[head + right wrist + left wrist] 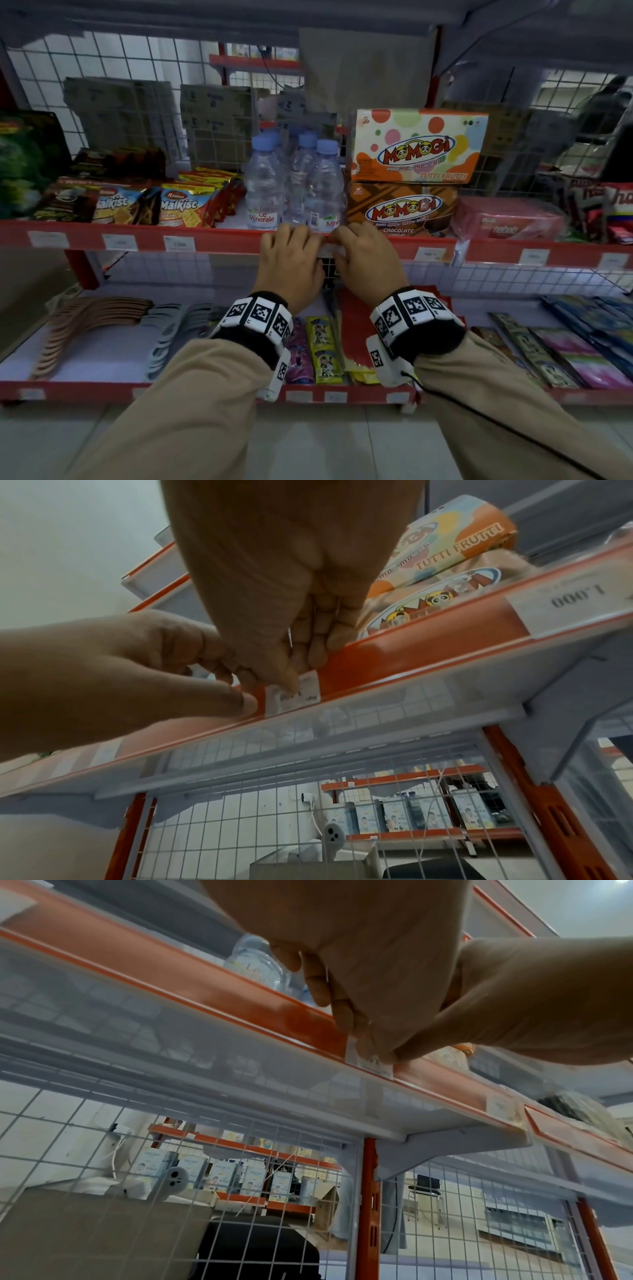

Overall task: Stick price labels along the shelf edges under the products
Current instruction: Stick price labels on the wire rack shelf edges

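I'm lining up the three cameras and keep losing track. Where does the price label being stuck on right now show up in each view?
Head: price label mostly hidden between the two hands, on the red shelf edge under the water bottles.
Left wrist: centre right, partly covered by a thumb.
Right wrist: centre, under the right hand's thumb.
Shared landmark: the red shelf edge it sits on.
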